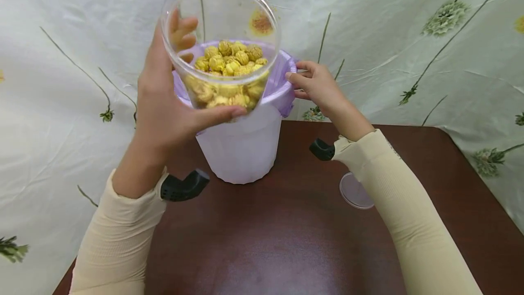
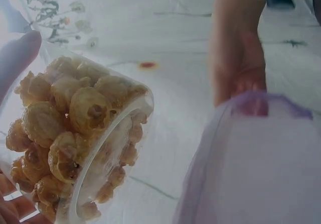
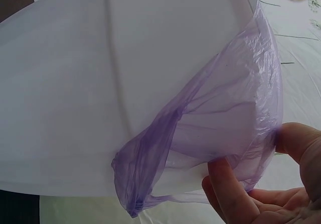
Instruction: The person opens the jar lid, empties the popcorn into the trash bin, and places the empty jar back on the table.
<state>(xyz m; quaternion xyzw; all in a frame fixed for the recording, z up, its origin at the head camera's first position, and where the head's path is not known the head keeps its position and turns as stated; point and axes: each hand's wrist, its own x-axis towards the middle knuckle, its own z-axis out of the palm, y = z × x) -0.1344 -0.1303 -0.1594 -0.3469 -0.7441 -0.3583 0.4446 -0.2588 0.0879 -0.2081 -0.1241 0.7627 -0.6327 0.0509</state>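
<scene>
My left hand (image 1: 157, 90) grips a clear plastic tub (image 1: 268, 65), thumb across its near side and fingers round the far left. Round yellow caramel popcorn (image 1: 229, 60) fills its lower part. The tub is held up, tilted, in front of a white trash bin (image 1: 241, 144) and overlaps the bin's mouth in the head view. A purple trash bag (image 1: 282, 97) lines the bin and folds over its rim. At the rim's right side, my right hand (image 1: 319, 83) pinches the bag's edge, thumb inside and fingers outside; the right wrist view shows the bag (image 3: 220, 113) hanging loosely there.
A round clear lid (image 1: 355, 190) lies on the dark brown table (image 1: 262, 236), beside the right forearm. White floral cloth (image 1: 385, 53) hangs behind the table. Black wrist cameras (image 1: 184, 185) stick out from both cream sleeves.
</scene>
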